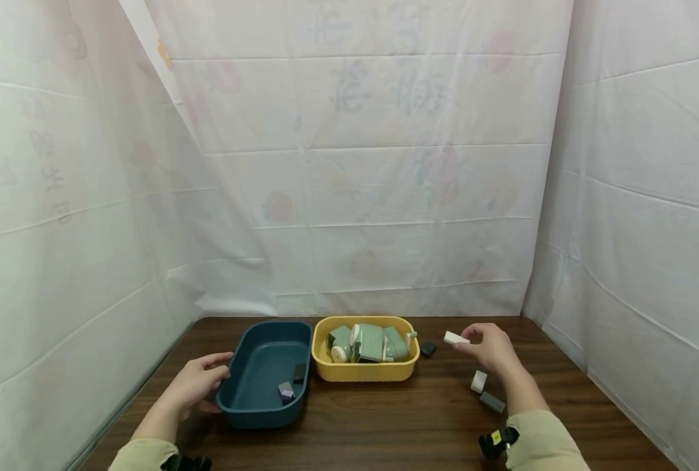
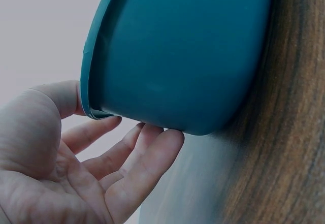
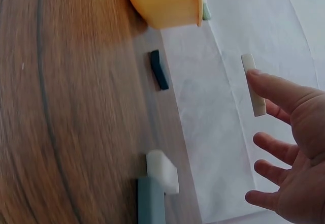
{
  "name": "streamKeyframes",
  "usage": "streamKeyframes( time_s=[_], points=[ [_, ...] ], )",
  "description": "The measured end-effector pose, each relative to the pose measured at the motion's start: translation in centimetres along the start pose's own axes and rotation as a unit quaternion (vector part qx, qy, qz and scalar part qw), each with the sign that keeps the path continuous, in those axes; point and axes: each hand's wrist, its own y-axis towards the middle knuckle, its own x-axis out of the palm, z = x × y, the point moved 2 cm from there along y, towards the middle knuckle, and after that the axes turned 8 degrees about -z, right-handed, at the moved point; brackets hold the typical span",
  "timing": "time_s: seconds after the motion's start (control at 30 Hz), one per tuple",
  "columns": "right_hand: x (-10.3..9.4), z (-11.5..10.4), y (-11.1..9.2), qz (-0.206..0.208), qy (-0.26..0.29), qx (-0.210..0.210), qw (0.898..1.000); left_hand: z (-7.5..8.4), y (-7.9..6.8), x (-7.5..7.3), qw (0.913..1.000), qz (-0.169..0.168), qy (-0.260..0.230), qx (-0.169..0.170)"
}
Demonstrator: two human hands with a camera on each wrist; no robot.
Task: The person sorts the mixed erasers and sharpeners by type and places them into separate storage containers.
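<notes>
On the left of the table, my left hand [image 1: 193, 387] grips the side of a blue plastic bin [image 1: 249, 419], fingertips against its outer wall [image 2: 172, 66] and thumb at the rim. Inside that bin lie a black block [image 1: 299, 373] and a grey and purple block [image 1: 286, 393]. Over the right side, my right hand [image 1: 493, 350] pinches a small white block [image 1: 455, 338] between thumb and index finger, the other fingers spread. Below this hand on the table lie another white block [image 1: 478, 381] and a dark grey block [image 1: 492, 402], close together.
A yellow bin [image 1: 366, 373] holding several pale green pieces [image 1: 370, 343] stands at the back middle, beside the blue bin. Right of it lies a small black piece [image 1: 428, 349]. White sheets [image 1: 385, 196] hang behind the wooden table [image 1: 385, 425] and along both sides.
</notes>
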Motion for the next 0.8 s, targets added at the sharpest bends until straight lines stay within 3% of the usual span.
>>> streamKeyframes(
  time_s=[0.43,0.8],
  points=[
    [1.4,-2.6,0.9,-0.007,0.018,0.005,1.0,0.1,0.0,-0.1,1.0,-0.003,0.006,-0.002],
    [2.2,-4.5,1.5,-0.001,0.004,-0.029,1.0,0.1,-0.1,0.0,1.0,-0.002,0.005,-0.003]
  ],
)
